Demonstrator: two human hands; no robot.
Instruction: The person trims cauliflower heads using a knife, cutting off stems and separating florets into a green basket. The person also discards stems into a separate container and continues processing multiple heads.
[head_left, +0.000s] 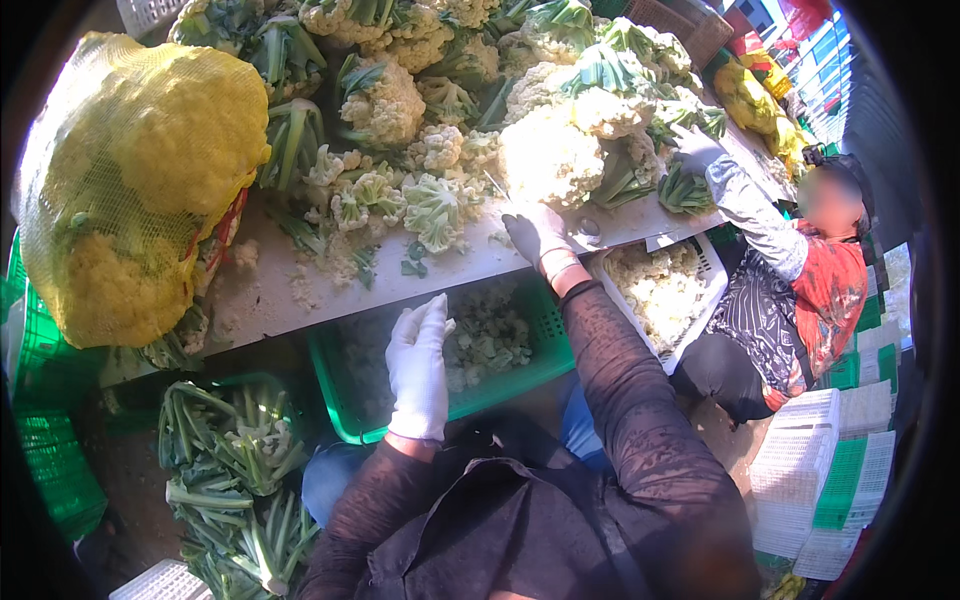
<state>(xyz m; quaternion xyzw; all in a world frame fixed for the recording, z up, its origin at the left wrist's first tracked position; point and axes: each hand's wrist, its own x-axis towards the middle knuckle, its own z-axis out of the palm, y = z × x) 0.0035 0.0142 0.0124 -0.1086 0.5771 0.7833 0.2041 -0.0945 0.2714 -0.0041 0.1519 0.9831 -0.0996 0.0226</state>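
Note:
My left hand (420, 367), in a white knit glove, is raised over the green plastic crate (559, 360). A small pale piece shows at its curled fingers, probably a cauliflower floret. My right hand (534, 232), in a grey-white glove, grips a knife (496, 185) whose thin blade points up and left. It is at the table's near edge, just below a large cauliflower head (551, 157). Loose cauliflower florets (435, 212) lie to the left of the blade. The crate beneath my left hand contains cut florets (491, 330).
Cauliflower heads (382, 101) are piled across the table (255, 300). A yellow mesh sack (142, 180) stands at left. Trimmed leaves (247, 480) heap below it. At right, a co-worker (817, 277) sits beside a white crate (712, 300) of florets, near stacked crates (795, 442).

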